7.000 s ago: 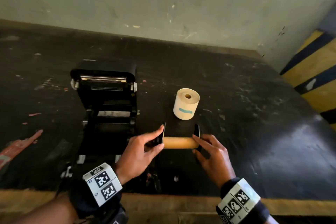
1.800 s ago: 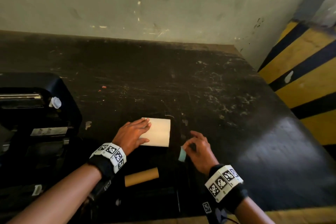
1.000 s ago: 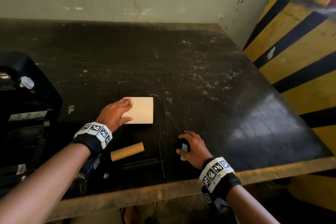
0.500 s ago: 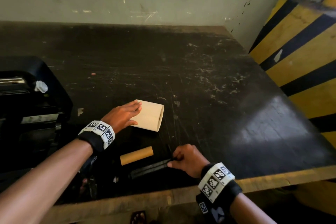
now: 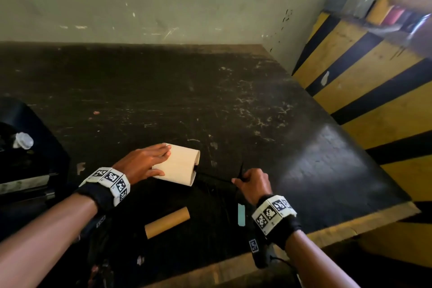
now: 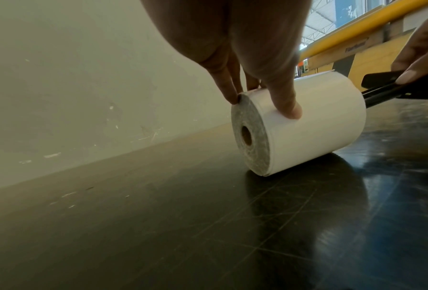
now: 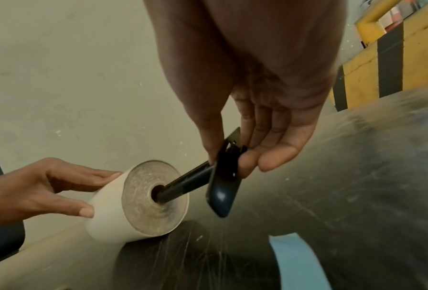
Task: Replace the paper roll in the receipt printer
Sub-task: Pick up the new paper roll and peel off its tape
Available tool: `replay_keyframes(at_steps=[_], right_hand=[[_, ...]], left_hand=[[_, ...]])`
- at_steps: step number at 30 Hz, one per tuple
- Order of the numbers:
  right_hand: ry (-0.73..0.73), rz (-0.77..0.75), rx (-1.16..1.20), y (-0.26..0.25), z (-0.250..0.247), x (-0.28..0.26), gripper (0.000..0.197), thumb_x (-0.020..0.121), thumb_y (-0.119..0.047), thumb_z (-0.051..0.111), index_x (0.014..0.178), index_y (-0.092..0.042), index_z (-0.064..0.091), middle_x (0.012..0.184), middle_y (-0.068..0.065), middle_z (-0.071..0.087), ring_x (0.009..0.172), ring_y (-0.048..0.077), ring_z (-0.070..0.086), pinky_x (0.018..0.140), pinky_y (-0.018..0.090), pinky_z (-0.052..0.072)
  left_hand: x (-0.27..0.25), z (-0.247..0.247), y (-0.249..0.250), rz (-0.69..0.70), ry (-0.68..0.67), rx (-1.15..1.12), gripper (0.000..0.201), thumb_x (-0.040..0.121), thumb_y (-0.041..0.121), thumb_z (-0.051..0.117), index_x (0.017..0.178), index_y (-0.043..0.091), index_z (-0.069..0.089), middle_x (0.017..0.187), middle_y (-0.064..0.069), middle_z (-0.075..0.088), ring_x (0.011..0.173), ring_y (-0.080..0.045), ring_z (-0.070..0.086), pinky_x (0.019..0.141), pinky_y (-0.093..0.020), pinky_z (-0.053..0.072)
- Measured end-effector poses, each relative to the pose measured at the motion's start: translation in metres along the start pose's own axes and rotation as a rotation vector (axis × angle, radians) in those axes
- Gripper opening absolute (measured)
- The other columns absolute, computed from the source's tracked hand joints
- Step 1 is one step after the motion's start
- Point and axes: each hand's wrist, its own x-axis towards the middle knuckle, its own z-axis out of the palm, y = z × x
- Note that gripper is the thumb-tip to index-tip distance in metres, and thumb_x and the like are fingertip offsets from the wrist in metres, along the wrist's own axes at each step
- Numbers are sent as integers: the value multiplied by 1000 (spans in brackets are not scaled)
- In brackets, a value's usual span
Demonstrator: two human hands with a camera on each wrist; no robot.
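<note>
One roll (image 5: pixel 177 165) of cream paper lies on its side on the dark desk (image 5: pixel 233 100), its core pointing toward 4 o'clock. The left hand (image 5: pixel 142 163) holds it from the 9 o'clock side, fingers over the top and thumb pressed on the near face. A black spindle (image 7: pixel 183 184) enters the core hole from the right; the right hand (image 5: pixel 253 184) pinches the spindle's flat end plate. An empty brown core (image 5: pixel 167 222) lies at 6 o'clock of the roll, a blue sticker (image 5: pixel 241 214) near the right wrist. At 9 o'clock, at the frame edge, sits the black printer (image 5: pixel 25 159).
</note>
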Motion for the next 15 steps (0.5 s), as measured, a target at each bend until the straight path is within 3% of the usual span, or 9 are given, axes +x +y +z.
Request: replay_keyframes(at_steps=[4, 7, 11, 13, 15], right_hand=[[-22, 40, 33, -4, 10, 1, 28, 73, -37, 75, 70, -12, 64, 83, 9, 67, 77, 26, 65, 72, 39, 57], [-16, 47, 49, -1, 15, -1, 28, 71, -39, 75, 66, -15, 62, 81, 10, 67, 74, 26, 66, 69, 43, 59], [21, 58, 55, -3, 15, 1, 26, 72, -36, 76, 65, -16, 61, 84, 10, 66, 76, 26, 65, 70, 40, 58], [-1, 81, 57, -3, 13, 3, 27, 71, -37, 76, 68, -14, 62, 84, 10, 66, 75, 25, 65, 70, 39, 59], [-58, 100, 40, -2, 12, 5, 29, 71, -37, 76, 65, -13, 62, 77, 10, 67, 64, 22, 64, 65, 35, 58]], left_hand=[[-2, 2, -1, -18, -5, -71, 60, 81, 23, 67, 133, 11, 39, 148, -5, 32, 136, -11, 17, 111, -33, 22], [-4, 2, -2, -25, 23, -122, 59, 79, 20, 69, 132, 11, 42, 148, -7, 34, 137, -17, 22, 110, -36, 25], [-7, 5, -2, -24, 39, -124, 57, 77, 18, 71, 129, 11, 47, 147, -10, 33, 137, -22, 23, 109, -40, 27], [-8, 9, -4, -32, 73, -143, 58, 76, 18, 73, 128, 10, 48, 146, -11, 35, 135, -17, 21, 110, -44, 30], [-7, 10, -5, -36, 95, -164, 59, 76, 18, 73, 128, 11, 48, 147, -9, 35, 131, -11, 17, 110, -39, 26]])
